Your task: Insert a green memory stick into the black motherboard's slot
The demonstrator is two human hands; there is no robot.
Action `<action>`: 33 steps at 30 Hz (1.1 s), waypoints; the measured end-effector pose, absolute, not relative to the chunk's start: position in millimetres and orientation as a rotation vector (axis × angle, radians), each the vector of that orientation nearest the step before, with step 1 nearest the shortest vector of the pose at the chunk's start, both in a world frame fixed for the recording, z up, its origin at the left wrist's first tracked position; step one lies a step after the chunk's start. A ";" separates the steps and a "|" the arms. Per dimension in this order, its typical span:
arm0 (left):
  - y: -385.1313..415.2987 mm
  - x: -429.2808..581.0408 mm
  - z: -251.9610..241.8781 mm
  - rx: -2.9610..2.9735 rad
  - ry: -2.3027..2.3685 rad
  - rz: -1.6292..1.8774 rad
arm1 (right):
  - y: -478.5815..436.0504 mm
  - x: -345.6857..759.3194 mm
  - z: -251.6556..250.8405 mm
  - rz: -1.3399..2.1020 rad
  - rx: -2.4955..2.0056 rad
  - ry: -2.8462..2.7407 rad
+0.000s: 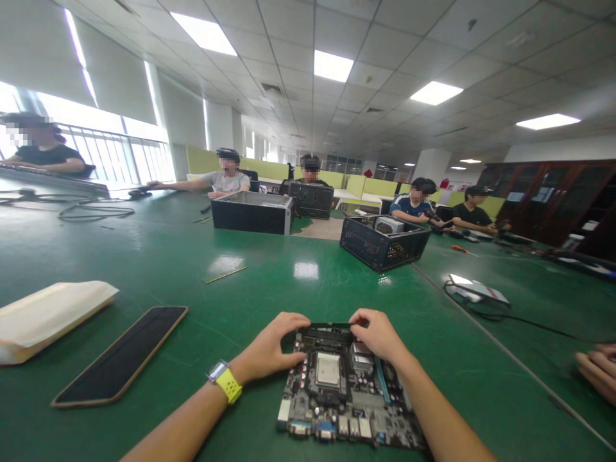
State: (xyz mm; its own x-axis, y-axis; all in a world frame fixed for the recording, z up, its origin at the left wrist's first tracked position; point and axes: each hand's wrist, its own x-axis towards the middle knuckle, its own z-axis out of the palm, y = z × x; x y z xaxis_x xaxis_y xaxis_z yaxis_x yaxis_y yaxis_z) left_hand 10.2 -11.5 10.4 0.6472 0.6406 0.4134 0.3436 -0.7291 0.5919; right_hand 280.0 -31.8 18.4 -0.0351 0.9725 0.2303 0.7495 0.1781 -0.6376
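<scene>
A computer motherboard (353,398) lies on the green table (250,346) in front of me, its ports toward me and a square processor (328,370) in its socket. My left hand (274,343) is at its far left corner, thumb on the board's left edge and fingers curved to the far edge. At the far edge, right of the middle, my right hand (378,330) pinches the end of a dark strip (330,326) that runs along that edge. A yellow watch band is on my left wrist.
Left of me lie a phone-like dark panel (125,353) and a cream package (52,314). Farther off stand computer cases (250,215) (385,244). A cabled device (476,289) and another person's hand (599,369) are on the right. Several people sit beyond.
</scene>
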 end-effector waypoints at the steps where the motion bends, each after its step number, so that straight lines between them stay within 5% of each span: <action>1: -11.3 10.1 10.5 2.393 0.763 0.859 | -31.9 280.0 18.7 0.458 -1.622 -1.830; 33: -6.8 5.7 5.1 2.397 0.772 0.802 | -31.9 279.1 14.1 0.441 -1.618 -1.835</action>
